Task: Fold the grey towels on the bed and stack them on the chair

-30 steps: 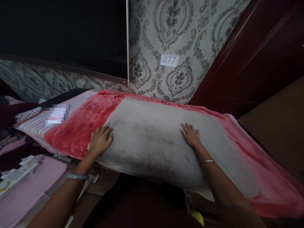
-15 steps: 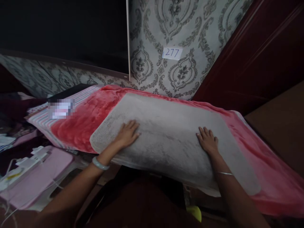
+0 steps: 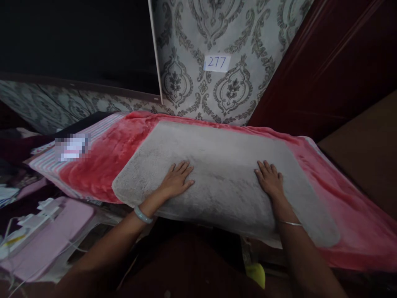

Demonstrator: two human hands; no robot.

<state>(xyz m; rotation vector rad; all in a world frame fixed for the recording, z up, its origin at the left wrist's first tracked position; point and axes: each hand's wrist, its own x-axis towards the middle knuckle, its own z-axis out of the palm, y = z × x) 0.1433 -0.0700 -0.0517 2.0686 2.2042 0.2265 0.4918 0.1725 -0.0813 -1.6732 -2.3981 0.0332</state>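
A grey fluffy mat (image 3: pixel 223 153) lies spread over a red plush blanket (image 3: pixel 105 159) on a raised surface. My left hand (image 3: pixel 177 181) rests flat on the mat's left part, fingers stretched out, a pale bangle on the wrist. My right hand (image 3: pixel 269 179) lies flat on the mat's right part, fingers apart, with a thin bracelet on the wrist. Neither hand holds anything.
A striped cloth (image 3: pixel 49 159) pokes out at the blanket's left end. Patterned wallpaper carries a paper label reading 277 (image 3: pixel 217 63). A dark red door (image 3: pixel 335 66) stands at the right. White power strips and cables lie on a pink surface (image 3: pixel 46 236) at lower left. A yellow-green object (image 3: pixel 257 274) sits below.
My left hand has slid rightward across the mat, from its left edge toward the middle. My right hand moved a little to the right and stays flat.
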